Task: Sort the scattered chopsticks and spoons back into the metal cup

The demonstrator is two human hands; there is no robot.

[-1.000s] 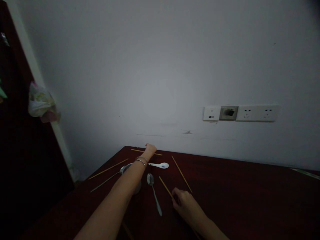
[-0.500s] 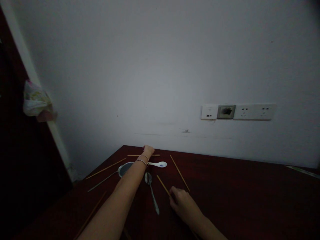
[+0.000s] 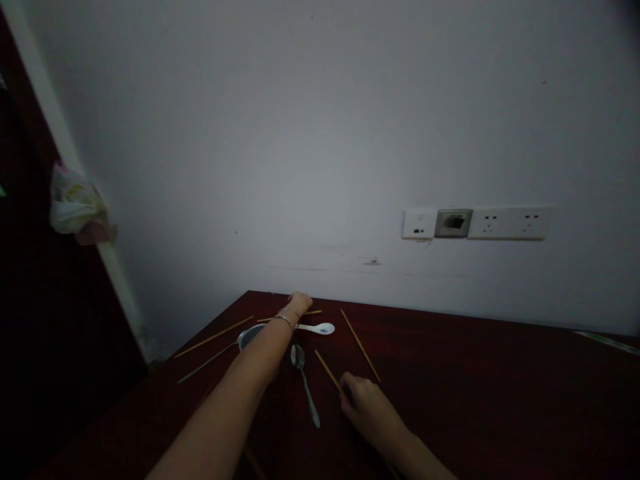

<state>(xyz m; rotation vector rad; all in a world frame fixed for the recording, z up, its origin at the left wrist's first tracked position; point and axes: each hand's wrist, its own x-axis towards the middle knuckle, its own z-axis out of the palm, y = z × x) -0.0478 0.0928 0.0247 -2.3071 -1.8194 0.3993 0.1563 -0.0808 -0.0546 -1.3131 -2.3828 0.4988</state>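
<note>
At the far edge of the table, my left hand [image 3: 301, 303] is closed on a wooden chopstick [image 3: 314, 313] that shows on both sides of it; the fingertips are hidden. My right hand [image 3: 367, 402], nearer to me, grips a second chopstick [image 3: 327, 369] whose far end points up and left. Between my arms lies a metal spoon [image 3: 305, 383], bowl end away from me. A white spoon [image 3: 320, 328] with a blue mark lies just below my left hand. My left forearm partly covers a round, grey, long-handled utensil [image 3: 249, 337].
More chopsticks lie at the left [image 3: 215, 336], right of centre [image 3: 360, 345] and near the bottom [image 3: 254, 462]. The dark red table [image 3: 475, 380] meets a wall with sockets [image 3: 475, 223]. A plastic bag [image 3: 75, 203] hangs by the door frame. A thin flat strip [image 3: 607, 341] lies far right.
The chopstick at my left hand has turned a little, its left end now nearer to me. My left hand shifted slightly right. My right hand stays in place.
</note>
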